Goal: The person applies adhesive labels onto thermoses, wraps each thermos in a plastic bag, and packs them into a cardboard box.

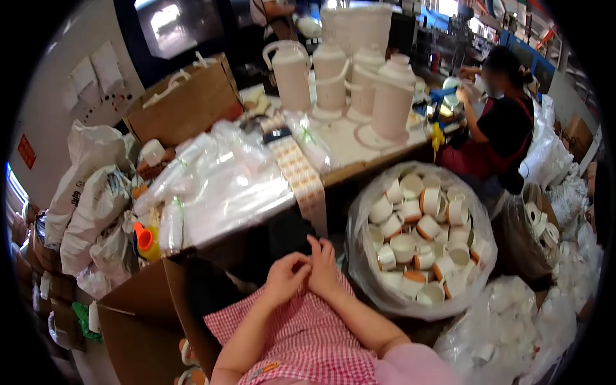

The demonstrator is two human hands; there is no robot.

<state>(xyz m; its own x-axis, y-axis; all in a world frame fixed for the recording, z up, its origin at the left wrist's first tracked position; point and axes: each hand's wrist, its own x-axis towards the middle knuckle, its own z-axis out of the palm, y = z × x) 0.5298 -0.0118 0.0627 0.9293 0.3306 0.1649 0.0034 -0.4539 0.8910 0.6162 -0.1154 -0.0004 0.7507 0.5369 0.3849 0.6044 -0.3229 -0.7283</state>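
My left hand point(287, 278) and my right hand point(325, 268) meet above my lap, over a red and white checked apron point(308, 340). The left fingers are curled together, touching the right hand. On the right hand a couple of fingers point up, while the others bend toward the left. Whether anything small lies between the fingers cannot be made out. To the right of my hands stands a large plastic-lined bin point(359, 256) full of white cups with orange-brown parts point(428, 226).
Ahead, a table point(340, 168) bears clear plastic bags point(224, 186), a sticker strip point(298, 170) and several pale jugs point(393, 99). An open cardboard box point(144, 321) is at left. A co-worker point(504, 122) sits at the back right. White sacks point(96, 199) line the left wall.
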